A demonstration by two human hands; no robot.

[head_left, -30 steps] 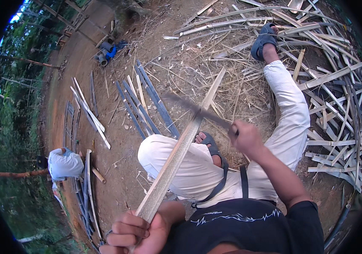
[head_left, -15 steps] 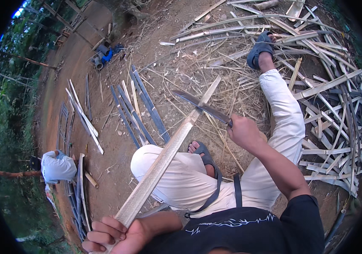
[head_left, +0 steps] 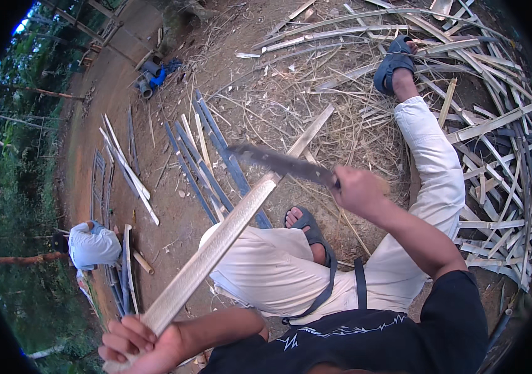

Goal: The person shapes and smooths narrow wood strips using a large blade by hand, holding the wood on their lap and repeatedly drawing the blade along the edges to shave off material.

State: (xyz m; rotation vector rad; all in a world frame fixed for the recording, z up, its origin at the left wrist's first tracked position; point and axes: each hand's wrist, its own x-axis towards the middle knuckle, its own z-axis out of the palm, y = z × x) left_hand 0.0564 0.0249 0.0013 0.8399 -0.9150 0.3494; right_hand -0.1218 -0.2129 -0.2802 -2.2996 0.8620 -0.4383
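Observation:
A long pale split bamboo strip slants from the lower left up across my bent left knee to the middle. My left hand is closed round its near end. In my right hand is the handle of a machete, gripped with the fingers wrapped round it. The dark, stained blade points left and lies across the strip's upper part, its flat side showing more towards me. Whether the edge bites into the bamboo I cannot tell.
Several split bamboo lengths lie left of centre. A big tangle of strips fills the right side. Shavings cover the ground ahead. Another person bends over at the far left, near more bamboo poles.
The machete has moved back along the strip towards me, its blade turning so the flat shows more. My left hand has shifted slightly left and down with the strip's near end.

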